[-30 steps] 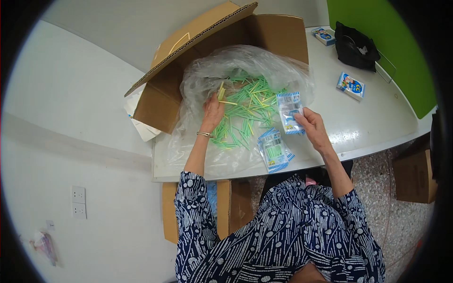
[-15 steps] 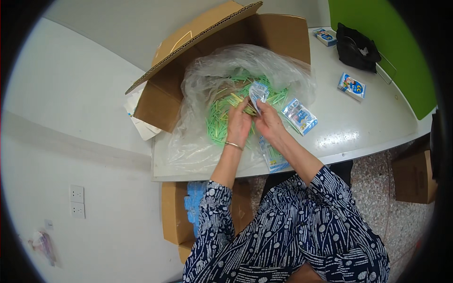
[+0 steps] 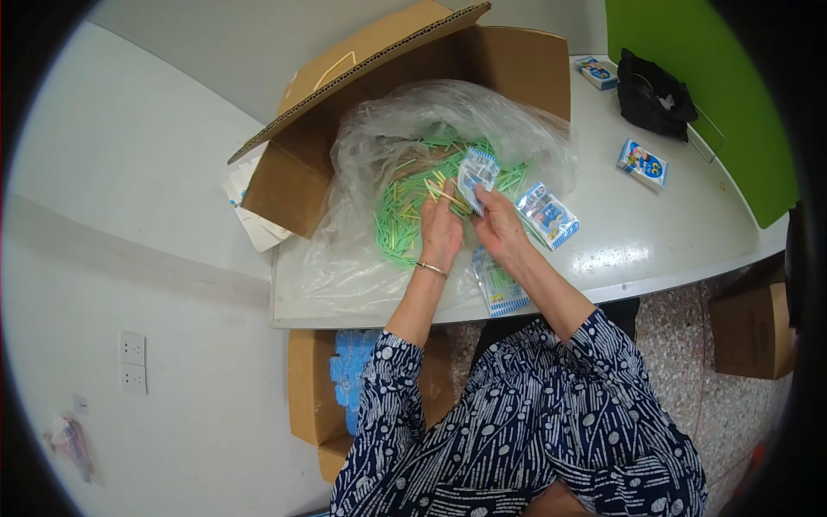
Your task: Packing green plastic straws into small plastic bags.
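My left hand (image 3: 442, 234), with a bracelet at its wrist, is closed around several thin yellow-green sticks (image 3: 450, 198) that look like plastic tubes. Beside it, my right hand (image 3: 501, 228) pinches a small blue-and-white plastic pouch (image 3: 477, 175), held upright near the sticks' ends. Whether any stick is inside that pouch I cannot tell. Under and beyond both hands, a heap of loose green and yellow sticks (image 3: 398, 215) lies in a large clear plastic bag (image 3: 357, 138). One pouch (image 3: 548, 217) rests right of my right hand, and another pouch (image 3: 497, 286) with green sticks showing lies below it.
Behind the bag, an open cardboard box (image 3: 521, 73) lies on the white table (image 3: 620, 241). To the right are a small blue-and-white box (image 3: 642, 164), another like it (image 3: 597, 73) and a black bag (image 3: 655, 95) by a green panel (image 3: 749, 112). Blue packs (image 3: 349, 370) fill a carton below.
The pouch in my right hand now stands taller and shows more of its face. The sticks in my left hand have shifted slightly. The view has moved a little.
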Tool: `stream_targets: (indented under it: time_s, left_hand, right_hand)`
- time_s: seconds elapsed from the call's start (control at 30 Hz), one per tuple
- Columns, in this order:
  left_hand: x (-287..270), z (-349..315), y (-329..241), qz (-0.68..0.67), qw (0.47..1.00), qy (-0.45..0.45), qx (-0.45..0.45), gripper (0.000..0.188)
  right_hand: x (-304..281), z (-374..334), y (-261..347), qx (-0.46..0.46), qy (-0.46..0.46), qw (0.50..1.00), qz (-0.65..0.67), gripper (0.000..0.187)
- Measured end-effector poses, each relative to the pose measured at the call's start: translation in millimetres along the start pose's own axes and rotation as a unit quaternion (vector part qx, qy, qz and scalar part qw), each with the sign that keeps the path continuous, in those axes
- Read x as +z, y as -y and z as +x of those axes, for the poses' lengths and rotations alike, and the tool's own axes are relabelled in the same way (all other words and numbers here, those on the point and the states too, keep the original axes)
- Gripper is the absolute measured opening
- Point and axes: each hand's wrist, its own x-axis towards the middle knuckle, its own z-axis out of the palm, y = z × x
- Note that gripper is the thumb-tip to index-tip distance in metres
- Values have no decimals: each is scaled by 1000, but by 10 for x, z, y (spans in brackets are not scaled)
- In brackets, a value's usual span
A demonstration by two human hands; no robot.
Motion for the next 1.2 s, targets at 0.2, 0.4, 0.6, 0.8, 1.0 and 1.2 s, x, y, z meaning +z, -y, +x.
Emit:
stream_targets:
  time_s: [0.2,0.4,0.6,0.8,1.0,1.2]
  left_hand:
    - [-253,124,-175,270,961,7,51,25]
    - [-75,136,-372,178,982,22,53,22]
    - [313,53,-604,78,994,69,29,29]
    - [571,-121,-632,41,990,137,2,22]
    - [702,-311,-529,143,980,139,-9,41]
    - [707,-450,-450,230,962,149,1,44]
  right_hand:
    - [-8,-103,270,-39,36,989,-139,21]
    - [-124,-291,617,-46,92,946,-307,17]
    - [-198,-449,823,37,176,890,-419,14]
    - [-274,-518,950,77,233,868,-432,19]
    - [-231,-620,981,92,233,865,-435,19]
    - [-346,-599,987,96,235,863,-437,17]
